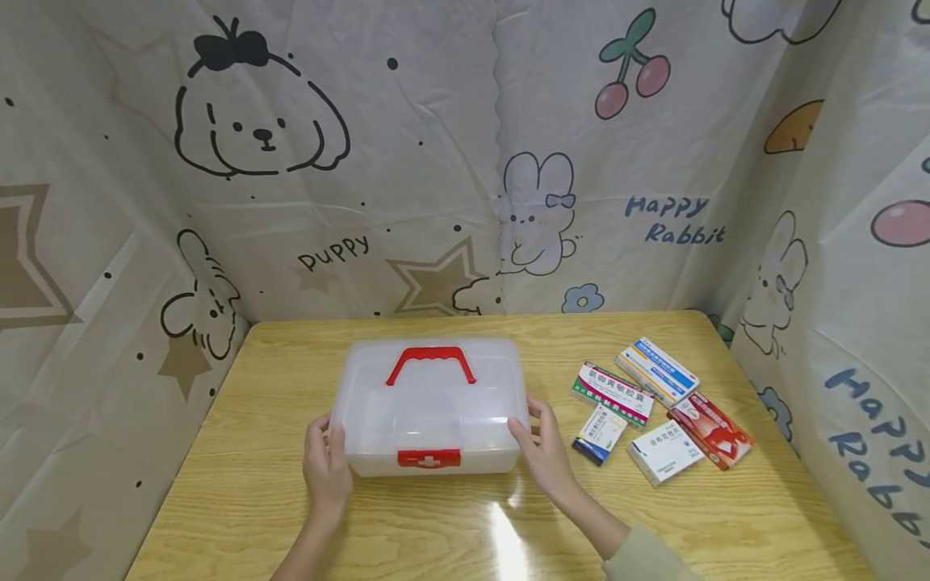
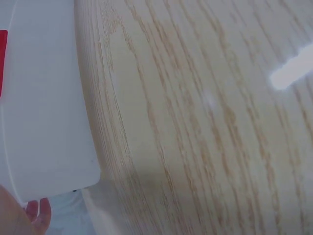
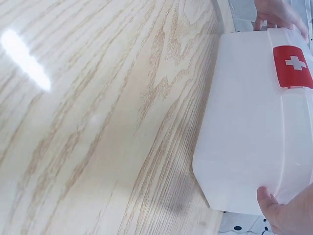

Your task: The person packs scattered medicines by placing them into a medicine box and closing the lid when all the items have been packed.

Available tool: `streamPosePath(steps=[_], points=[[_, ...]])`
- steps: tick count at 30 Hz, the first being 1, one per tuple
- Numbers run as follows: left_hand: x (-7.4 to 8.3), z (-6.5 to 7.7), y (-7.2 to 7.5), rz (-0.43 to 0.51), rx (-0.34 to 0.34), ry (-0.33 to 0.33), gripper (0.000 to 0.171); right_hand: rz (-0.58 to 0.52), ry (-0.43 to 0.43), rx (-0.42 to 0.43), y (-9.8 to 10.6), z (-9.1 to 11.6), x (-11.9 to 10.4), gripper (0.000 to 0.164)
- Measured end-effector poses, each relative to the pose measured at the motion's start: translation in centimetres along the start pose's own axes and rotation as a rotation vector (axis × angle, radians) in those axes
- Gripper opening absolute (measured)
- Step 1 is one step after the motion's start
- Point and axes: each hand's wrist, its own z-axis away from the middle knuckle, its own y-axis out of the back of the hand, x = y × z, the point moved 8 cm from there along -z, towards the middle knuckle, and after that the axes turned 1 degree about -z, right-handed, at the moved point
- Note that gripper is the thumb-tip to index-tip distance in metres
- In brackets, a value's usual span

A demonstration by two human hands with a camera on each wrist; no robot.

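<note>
A translucent white first-aid box (image 1: 436, 415) stands on the table with its lid down. It has a red carrying handle (image 1: 432, 353) on the lid and a red latch (image 1: 429, 458) with a white cross at the front. My left hand (image 1: 327, 468) grips the box's left end, thumb near the front corner. At the opposite end my right hand (image 1: 543, 452) holds the box, its thumb on the front right corner and the other fingers partly hidden behind the side. Both hands also show on the box (image 3: 244, 127) in the right wrist view.
Several medicine boxes lie right of the first-aid box on the wooden table (image 1: 261, 500): a blue-and-white one (image 1: 657, 371), a red one (image 1: 712, 430), a white one (image 1: 666, 452), among others. A patterned cloth (image 1: 407, 161) hangs behind and at both sides.
</note>
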Motion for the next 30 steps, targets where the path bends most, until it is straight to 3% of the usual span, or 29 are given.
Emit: streamPosePath(steps=[4, 7, 13, 17, 22, 25, 29, 30], points=[[-0.1, -0.1, -0.1, 0.029, -0.042, -0.003, 0.032, 0.016, 0.013, -0.006, 0.0, -0.1, 0.1, 0.049], [-0.2, -0.3, -0.2, 0.061, -0.097, -0.020, 0.033, 0.069, 0.039, -0.009, 0.0, -0.4, 1.3, 0.051], [-0.2, -0.7, -0.6, 0.153, -0.281, -0.036, 0.051, 0.294, 0.242, -0.039, 0.1, -0.4, 1.0, 0.074], [1.5, -0.7, -0.5, 0.147, -0.387, -0.085, 0.062, 0.422, 0.366, -0.081, -0.1, -0.3, 0.6, 0.089], [3.3, -0.5, 0.1, 0.152, -0.400, -0.242, 0.067, 0.454, 0.424, -0.109, -0.2, -0.6, 1.0, 0.095], [2.5, -0.4, -0.1, 0.175, -0.401, -0.303, 0.071, 0.441, 0.438, -0.106, -0.2, -0.6, 1.5, 0.098], [0.4, -0.3, -0.7, 0.200, -0.400, -0.327, 0.073, 0.420, 0.438, -0.110, -0.5, -0.6, 2.1, 0.099], [0.5, -0.3, -0.7, 0.205, -0.395, -0.331, 0.073, 0.417, 0.436, -0.112, -0.5, -0.6, 2.2, 0.099]])
